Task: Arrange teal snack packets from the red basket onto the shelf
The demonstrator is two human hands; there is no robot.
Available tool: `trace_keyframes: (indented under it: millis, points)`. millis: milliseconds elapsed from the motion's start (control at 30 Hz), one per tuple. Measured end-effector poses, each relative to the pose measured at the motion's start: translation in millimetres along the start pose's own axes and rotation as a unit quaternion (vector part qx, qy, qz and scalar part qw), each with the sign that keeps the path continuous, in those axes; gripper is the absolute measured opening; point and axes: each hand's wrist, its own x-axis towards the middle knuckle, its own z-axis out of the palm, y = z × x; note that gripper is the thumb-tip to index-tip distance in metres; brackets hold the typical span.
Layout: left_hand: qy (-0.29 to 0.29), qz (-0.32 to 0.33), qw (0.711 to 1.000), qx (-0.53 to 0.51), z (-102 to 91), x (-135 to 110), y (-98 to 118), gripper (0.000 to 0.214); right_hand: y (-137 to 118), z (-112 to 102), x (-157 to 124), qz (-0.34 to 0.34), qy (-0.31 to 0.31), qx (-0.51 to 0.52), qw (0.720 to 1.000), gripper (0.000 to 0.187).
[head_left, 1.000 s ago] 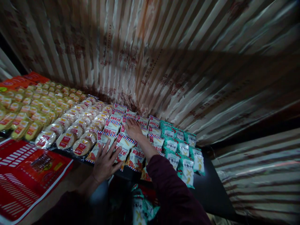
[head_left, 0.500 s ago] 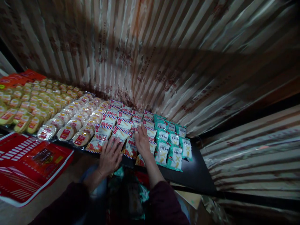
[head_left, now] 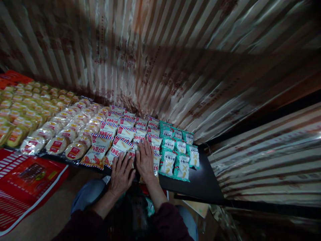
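Note:
Rows of white snack bags (head_left: 97, 150) with red print and striped top edges lie on a black shelf (head_left: 204, 182). My left hand (head_left: 122, 174) rests with fingers extended on the front bags of this group. Beside it, my right hand (head_left: 145, 161) is laid over neighbouring bags, its fingers stretched out and pointing away from me. The two hands are close together, and neither grips a bag. Parts of the bags beneath them are covered. To the right stand rows of green-and-white snack bags (head_left: 167, 162), apart from my hands.
Left of the bags are round cakes (head_left: 57, 145) in clear wrappers, then yellow-wrapped cakes (head_left: 17, 135). A red basket (head_left: 56, 180) holding an orange pack is at lower left. Corrugated wrapped panels (head_left: 120, 50) rise behind the shelf.
My left hand has slid rightward across the bags, nearer to my right hand. My right hand has drawn slightly toward the front edge. The view has shifted a little right.

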Motion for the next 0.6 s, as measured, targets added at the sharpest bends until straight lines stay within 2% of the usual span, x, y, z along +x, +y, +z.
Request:
trace_keyframes:
  millis: [167,367,500,600]
  points:
    - [0.014,-0.03,0.999,0.016,-2.4,2,-7,0.058,1,-21,-31,0.071,0.053,-0.038,0.995,0.047]
    - [0.013,-0.039,0.999,0.031,4.2,2,-12,0.059,2,-13,-76,0.072,0.023,-0.067,0.995,0.052]
    - [0.027,-0.035,0.999,-0.006,4.7,1,-8,0.054,2,-9,-78,0.074,0.021,-0.069,0.995,0.053]
    - [0.036,-0.017,0.999,-0.037,4.5,1,-3,0.048,0,-9,-70,0.076,0.049,-0.06,0.994,0.053]
